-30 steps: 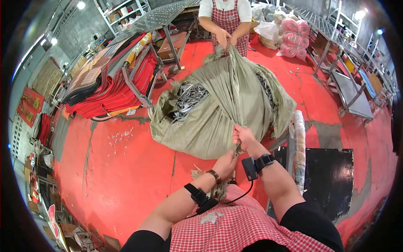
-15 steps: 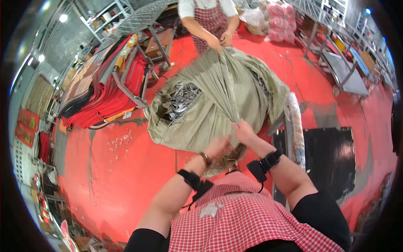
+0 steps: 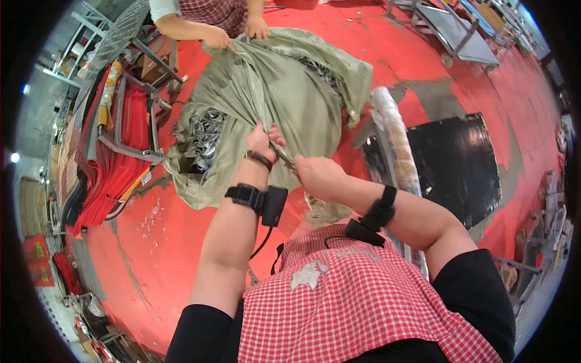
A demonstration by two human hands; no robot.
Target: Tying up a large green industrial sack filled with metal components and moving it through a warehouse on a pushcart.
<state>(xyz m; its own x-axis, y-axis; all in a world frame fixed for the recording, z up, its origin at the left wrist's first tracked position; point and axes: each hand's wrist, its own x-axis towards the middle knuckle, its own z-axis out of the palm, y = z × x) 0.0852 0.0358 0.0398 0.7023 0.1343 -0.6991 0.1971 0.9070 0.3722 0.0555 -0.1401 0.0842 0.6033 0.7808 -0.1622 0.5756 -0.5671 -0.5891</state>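
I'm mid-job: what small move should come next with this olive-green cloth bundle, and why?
Probably pull the narrow end of the olive-green cloth bundle snug with the right hand while the left hand steadies the gathered neck. The right hand grips that end, the left is at the gather, and shiny grey strips show through an opening on the bundle's left side.

a co-worker [image 3: 212, 13] is cut off above; sack's [image 3: 302, 109] grey pieces [image 3: 207, 132] too small to tell.
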